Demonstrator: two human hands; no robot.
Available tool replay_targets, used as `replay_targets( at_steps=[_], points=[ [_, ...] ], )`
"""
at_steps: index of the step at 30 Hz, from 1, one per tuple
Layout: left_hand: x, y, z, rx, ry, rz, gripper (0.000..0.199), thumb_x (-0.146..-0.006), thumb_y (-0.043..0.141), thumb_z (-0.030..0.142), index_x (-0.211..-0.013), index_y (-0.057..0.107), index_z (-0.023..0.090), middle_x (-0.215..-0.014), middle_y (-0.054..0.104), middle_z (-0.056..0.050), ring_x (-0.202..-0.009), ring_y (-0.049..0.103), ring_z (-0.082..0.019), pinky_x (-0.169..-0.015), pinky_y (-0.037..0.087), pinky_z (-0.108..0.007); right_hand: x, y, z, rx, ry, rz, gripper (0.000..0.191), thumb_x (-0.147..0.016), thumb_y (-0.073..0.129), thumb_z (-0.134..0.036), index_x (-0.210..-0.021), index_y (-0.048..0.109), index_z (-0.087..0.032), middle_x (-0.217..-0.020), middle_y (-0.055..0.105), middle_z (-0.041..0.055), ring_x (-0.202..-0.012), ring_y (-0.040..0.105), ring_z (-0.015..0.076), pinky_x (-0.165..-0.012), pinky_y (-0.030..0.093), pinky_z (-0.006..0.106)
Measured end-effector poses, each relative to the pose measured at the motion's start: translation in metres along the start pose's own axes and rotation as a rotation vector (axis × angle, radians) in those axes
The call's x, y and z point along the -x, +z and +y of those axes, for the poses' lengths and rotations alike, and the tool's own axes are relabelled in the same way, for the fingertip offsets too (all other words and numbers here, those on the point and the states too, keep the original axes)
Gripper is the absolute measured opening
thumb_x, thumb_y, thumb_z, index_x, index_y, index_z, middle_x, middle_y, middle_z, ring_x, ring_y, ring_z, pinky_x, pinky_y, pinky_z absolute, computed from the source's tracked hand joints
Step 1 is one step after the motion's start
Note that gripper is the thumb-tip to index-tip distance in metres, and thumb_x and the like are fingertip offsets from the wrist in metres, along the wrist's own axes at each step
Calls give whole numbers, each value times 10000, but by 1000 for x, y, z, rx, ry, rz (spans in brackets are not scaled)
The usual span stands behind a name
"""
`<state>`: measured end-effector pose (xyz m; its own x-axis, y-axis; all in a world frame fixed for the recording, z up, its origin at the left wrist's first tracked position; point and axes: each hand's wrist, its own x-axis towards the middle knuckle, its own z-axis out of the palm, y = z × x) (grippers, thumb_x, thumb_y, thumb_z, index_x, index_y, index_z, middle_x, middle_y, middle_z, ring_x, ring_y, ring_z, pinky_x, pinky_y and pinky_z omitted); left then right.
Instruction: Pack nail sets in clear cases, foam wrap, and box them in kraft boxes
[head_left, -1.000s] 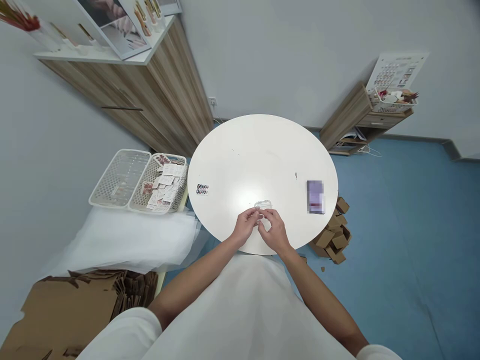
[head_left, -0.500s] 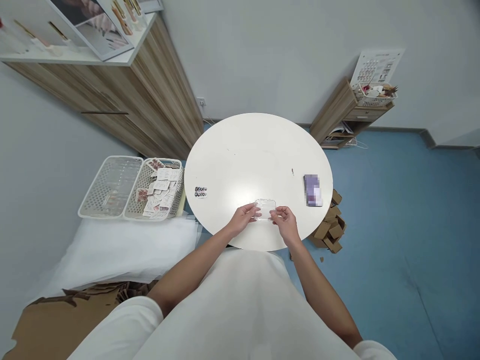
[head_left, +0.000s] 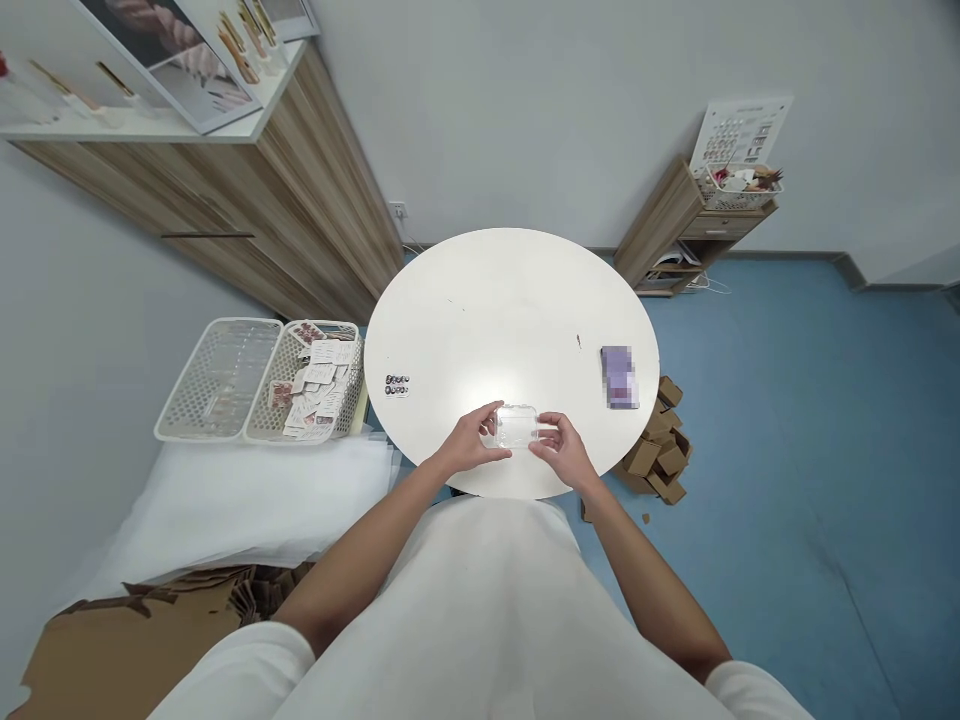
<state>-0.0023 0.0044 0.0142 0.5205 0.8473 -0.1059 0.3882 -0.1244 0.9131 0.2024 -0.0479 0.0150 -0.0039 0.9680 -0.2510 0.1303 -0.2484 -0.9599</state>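
Note:
A small clear plastic box (head_left: 516, 427) is between my hands, over the near part of the white round table (head_left: 510, 290). My left hand (head_left: 474, 440) grips its left end, the thumb along the near edge and the fingers at the far corner. At the right end, my right hand (head_left: 566, 450) holds it with thumb and fingertips. The box is see-through and I cannot make out anything inside. A small set of dark, patterned nail-like pieces (head_left: 397, 385) lies on the left of the table. Toward the right edge rests a purple packet (head_left: 619, 377), partly blurred.
Left of the table stand a white basket of printed cards (head_left: 322, 385) and a basket of clear plastic pieces (head_left: 221, 385). White sheets (head_left: 262, 490) and flat cardboard (head_left: 135, 640) lie nearer me. Small cardboard boxes (head_left: 660, 455) sit on the floor at right.
The clear box has shifted slightly left and sits flatter to view. My fingers have spread from pinching its sides to holding its ends and corners.

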Motion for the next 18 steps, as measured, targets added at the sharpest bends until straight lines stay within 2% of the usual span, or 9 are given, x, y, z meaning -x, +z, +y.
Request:
replay_targets(
  at_steps=[3,5,7,11,15,18],
  points=[
    [3,-2,0,46,-25,-9,767,-590,736,312,-1272,391,252,-915,524,-11,-792,503,-132,-720,438,-287,0,-11,-3,238,-177,-169,752,-582,729,-427,-1234,373,-311,-1388,307,84,-1203,408,256,-912,420,434],
    [4,-3,0,66,-35,-24,764,-592,737,309,-1273,393,254,-911,519,-12,-795,499,-133,-722,438,-287,-3,-16,-6,356,-245,-277,792,-590,726,-423,-1276,339,-334,-1443,211,62,-1279,301,266,-955,388,457],
    [4,-2,0,77,-40,-35,766,-592,738,306,-1275,394,258,-906,516,-12,-795,494,-133,-727,437,-291,-6,-17,-6,427,-281,-327,768,-622,708,-407,-1289,334,-340,-1447,212,49,-1297,271,261,-970,379,459],
    [4,3,-1,111,-48,-34,789,-592,743,310,-1292,382,272,-908,508,-10,-790,486,-128,-732,434,-297,-12,-16,-2,459,-338,-284,644,-684,663,-354,-1264,387,-311,-1391,328,58,-1256,349,244,-959,401,441],
    [4,9,-3,181,-71,1,915,-575,760,310,-1353,278,294,-948,497,-12,-781,480,-115,-743,432,-305,-13,-19,0,447,-397,-215,598,-675,671,-338,-1223,437,-283,-1352,388,74,-1232,387,251,-970,386,456],
    [2,11,-3,234,-79,-17,874,-596,750,306,-1346,303,284,-929,502,-10,-772,486,-113,-763,437,-317,-15,-22,-1,425,-415,-197,578,-661,681,-336,-1192,463,-272,-1339,408,82,-1222,401,254,-970,382,463]
  ],
)
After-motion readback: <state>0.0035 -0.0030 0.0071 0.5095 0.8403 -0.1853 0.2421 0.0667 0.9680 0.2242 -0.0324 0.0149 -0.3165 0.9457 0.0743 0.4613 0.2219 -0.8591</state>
